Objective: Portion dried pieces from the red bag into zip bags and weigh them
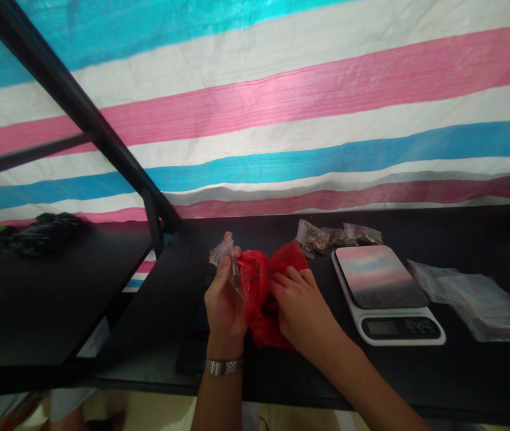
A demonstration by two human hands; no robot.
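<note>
My left hand (pixel 225 293), with a metal watch band at its wrist, is closed on a small clear zip bag (pixel 222 250); some of what is in that bag is hidden by the fingers. Right against it is a crumpled red plastic bag (pixel 255 275), its mouth turned toward me. My right hand (pixel 297 299) is closed on the red bag's right side, the fingertips partly hidden in its folds. To the right of the hands stands a white kitchen scale (pixel 381 281) with nothing on its shiny plate.
Behind the scale lie several filled zip bags (pixel 313 236) of small brownish pieces. Flat clear zip bags (pixel 483 296) are stacked at the right. A black metal post (pixel 97 134) slants up at the left, before a striped tarp (pixel 282 108). Dark bundled items (pixel 48 233) lie far left.
</note>
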